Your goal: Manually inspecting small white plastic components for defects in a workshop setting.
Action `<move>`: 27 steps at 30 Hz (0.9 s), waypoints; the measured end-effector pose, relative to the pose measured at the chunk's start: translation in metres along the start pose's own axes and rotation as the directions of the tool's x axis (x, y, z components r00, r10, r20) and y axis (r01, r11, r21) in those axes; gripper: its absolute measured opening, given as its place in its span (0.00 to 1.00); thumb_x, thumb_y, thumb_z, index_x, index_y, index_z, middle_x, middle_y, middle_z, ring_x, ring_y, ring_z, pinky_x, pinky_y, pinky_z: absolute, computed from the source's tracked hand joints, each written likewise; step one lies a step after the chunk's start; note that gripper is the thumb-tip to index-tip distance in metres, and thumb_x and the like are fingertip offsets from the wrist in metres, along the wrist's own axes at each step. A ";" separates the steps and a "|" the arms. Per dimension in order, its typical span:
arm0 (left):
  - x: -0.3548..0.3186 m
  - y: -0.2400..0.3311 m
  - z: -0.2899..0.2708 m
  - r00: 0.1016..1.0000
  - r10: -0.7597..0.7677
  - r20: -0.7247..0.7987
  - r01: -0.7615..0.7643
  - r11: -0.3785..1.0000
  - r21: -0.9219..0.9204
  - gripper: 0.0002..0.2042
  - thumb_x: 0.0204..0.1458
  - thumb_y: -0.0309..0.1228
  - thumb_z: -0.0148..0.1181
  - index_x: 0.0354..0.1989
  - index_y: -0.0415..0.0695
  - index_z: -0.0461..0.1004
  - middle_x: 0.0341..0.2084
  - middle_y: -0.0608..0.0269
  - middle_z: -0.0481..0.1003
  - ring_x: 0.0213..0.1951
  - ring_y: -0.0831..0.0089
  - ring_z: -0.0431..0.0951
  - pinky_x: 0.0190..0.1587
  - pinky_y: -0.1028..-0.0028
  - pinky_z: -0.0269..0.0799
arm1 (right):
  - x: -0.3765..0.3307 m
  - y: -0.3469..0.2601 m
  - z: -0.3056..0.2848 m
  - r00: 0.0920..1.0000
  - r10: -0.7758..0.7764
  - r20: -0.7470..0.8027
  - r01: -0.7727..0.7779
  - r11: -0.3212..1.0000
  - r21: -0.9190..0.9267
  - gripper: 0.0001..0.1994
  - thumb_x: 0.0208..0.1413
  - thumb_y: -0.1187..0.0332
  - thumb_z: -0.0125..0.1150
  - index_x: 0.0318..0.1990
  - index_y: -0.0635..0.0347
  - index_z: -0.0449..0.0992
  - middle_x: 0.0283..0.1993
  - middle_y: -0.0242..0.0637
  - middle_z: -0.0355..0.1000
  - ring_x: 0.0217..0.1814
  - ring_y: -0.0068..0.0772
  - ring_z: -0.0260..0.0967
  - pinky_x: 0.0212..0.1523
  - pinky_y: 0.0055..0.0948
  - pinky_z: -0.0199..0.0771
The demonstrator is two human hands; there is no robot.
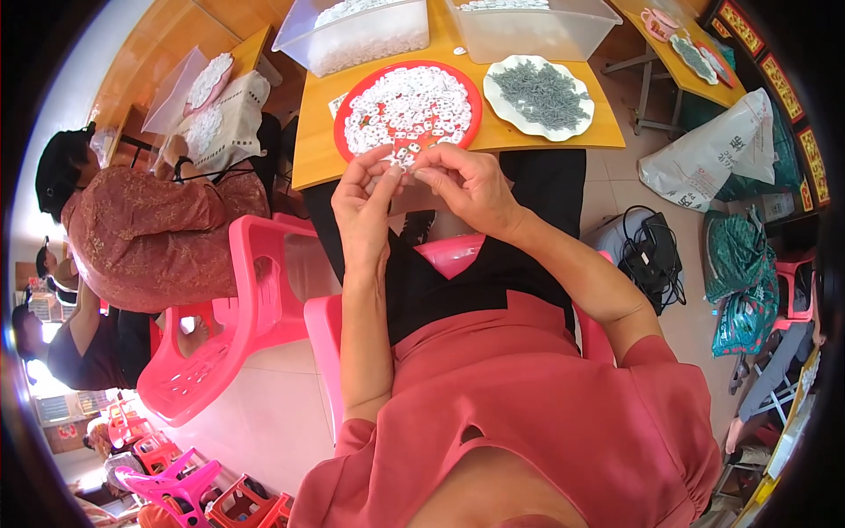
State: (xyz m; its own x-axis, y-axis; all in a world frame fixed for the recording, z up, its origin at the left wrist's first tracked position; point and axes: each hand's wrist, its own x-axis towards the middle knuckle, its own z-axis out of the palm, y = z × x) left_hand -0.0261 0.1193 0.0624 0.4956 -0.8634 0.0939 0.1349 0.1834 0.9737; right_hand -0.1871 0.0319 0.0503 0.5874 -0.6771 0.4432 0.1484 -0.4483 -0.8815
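Both of my hands meet at the near rim of a round red tray heaped with small white plastic pieces, some with two dark holes. My left hand is closed, thumb against fingers, around a small white piece that the fingertips partly cover. Close beside it, my right hand is also pinched, its fingertips at the same spot; what they grip is hidden. To the right of the tray, a white scalloped plate carries a pile of small grey rod-like pieces.
Two clear plastic bins of white pieces stand at the back of the yellow wooden table. A co-worker sits at left near a pink plastic chair. On the right floor lie a white sack, black cables and green bags.
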 end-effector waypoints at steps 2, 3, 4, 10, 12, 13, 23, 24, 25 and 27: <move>-0.001 0.003 0.003 0.997 -0.074 -0.008 0.074 0.997 0.006 0.13 0.62 0.22 0.64 0.54 0.34 0.79 0.37 0.62 0.82 0.37 0.79 0.82 0.42 0.82 0.77 | 0.004 0.000 -0.002 0.997 0.020 -0.072 -0.022 0.999 -0.025 0.05 0.64 0.71 0.64 0.42 0.65 0.79 0.32 0.44 0.79 0.32 0.35 0.81 0.34 0.31 0.77; -0.001 0.004 0.006 0.997 -0.077 -0.002 0.077 0.997 0.005 0.13 0.62 0.22 0.64 0.54 0.34 0.79 0.37 0.62 0.82 0.37 0.79 0.82 0.42 0.82 0.77 | 0.004 0.001 -0.003 0.997 0.022 -0.077 -0.025 0.999 -0.027 0.05 0.64 0.71 0.64 0.42 0.65 0.79 0.32 0.44 0.79 0.32 0.35 0.81 0.34 0.31 0.77; -0.002 0.006 0.009 0.997 -0.083 -0.010 0.083 0.997 -0.008 0.12 0.61 0.21 0.64 0.52 0.34 0.80 0.36 0.62 0.83 0.36 0.79 0.82 0.41 0.82 0.75 | 0.004 0.004 -0.004 0.997 0.012 -0.078 -0.016 0.999 -0.038 0.06 0.64 0.71 0.64 0.42 0.65 0.79 0.32 0.44 0.79 0.32 0.37 0.80 0.34 0.32 0.77; -0.001 0.005 0.015 0.996 -0.093 -0.002 0.093 0.996 0.002 0.11 0.61 0.20 0.64 0.52 0.33 0.82 0.35 0.62 0.83 0.36 0.80 0.81 0.41 0.82 0.74 | 0.003 0.011 -0.007 0.998 -0.015 -0.061 0.011 0.998 -0.067 0.06 0.67 0.72 0.61 0.45 0.65 0.78 0.32 0.31 0.77 0.30 0.18 0.73 0.33 0.23 0.74; 0.000 0.003 0.014 0.996 -0.093 0.002 0.093 0.996 0.010 0.12 0.61 0.20 0.64 0.52 0.34 0.82 0.34 0.62 0.83 0.36 0.80 0.81 0.41 0.82 0.74 | 0.004 0.011 -0.007 0.998 -0.005 -0.057 0.002 0.999 -0.051 0.05 0.68 0.72 0.61 0.45 0.64 0.78 0.31 0.31 0.77 0.31 0.18 0.74 0.33 0.23 0.74; 0.000 0.001 0.014 0.995 -0.095 0.004 0.095 0.995 0.016 0.11 0.61 0.20 0.64 0.52 0.34 0.82 0.35 0.63 0.83 0.36 0.80 0.81 0.41 0.82 0.74 | 0.004 0.013 -0.007 0.998 -0.021 -0.059 0.018 0.998 -0.054 0.05 0.68 0.72 0.61 0.45 0.64 0.78 0.32 0.31 0.77 0.31 0.18 0.74 0.33 0.22 0.74; 0.003 -0.002 0.014 0.996 -0.089 0.014 0.089 0.995 0.041 0.11 0.61 0.20 0.64 0.51 0.35 0.83 0.38 0.64 0.81 0.37 0.79 0.81 0.41 0.81 0.74 | 0.004 0.013 -0.009 0.999 -0.010 -0.038 0.009 0.999 -0.041 0.05 0.69 0.72 0.60 0.46 0.64 0.78 0.31 0.31 0.77 0.30 0.18 0.73 0.31 0.23 0.73; 0.003 -0.002 0.014 0.996 -0.090 0.014 0.090 0.995 0.041 0.11 0.61 0.20 0.64 0.51 0.35 0.83 0.38 0.64 0.81 0.37 0.79 0.81 0.41 0.81 0.74 | 0.004 0.014 -0.009 0.999 -0.009 -0.039 0.008 0.999 -0.041 0.05 0.69 0.72 0.60 0.46 0.64 0.78 0.31 0.31 0.77 0.30 0.18 0.73 0.31 0.23 0.73; 0.003 -0.001 0.014 0.996 -0.083 0.018 0.082 0.995 0.059 0.11 0.61 0.20 0.64 0.51 0.35 0.83 0.39 0.64 0.80 0.37 0.79 0.81 0.41 0.81 0.74 | 0.004 0.014 -0.009 0.999 -0.018 -0.040 0.016 0.999 -0.048 0.06 0.69 0.72 0.60 0.46 0.64 0.78 0.31 0.32 0.77 0.30 0.18 0.73 0.31 0.23 0.73; 0.003 -0.001 0.014 0.997 -0.077 0.022 0.075 0.994 0.078 0.11 0.61 0.20 0.63 0.51 0.35 0.83 0.39 0.64 0.80 0.37 0.79 0.81 0.42 0.81 0.74 | 0.004 0.015 -0.009 0.999 -0.027 -0.041 0.025 0.998 -0.054 0.06 0.69 0.72 0.60 0.46 0.64 0.78 0.31 0.32 0.77 0.30 0.19 0.73 0.31 0.23 0.73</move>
State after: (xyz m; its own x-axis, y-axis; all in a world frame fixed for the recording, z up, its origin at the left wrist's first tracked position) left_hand -0.0369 0.1102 0.0641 0.4649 -0.8851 0.0230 0.1043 0.0805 0.9913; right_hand -0.1894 0.0168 0.0402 0.5499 -0.6883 0.4730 0.1195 -0.4957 -0.8602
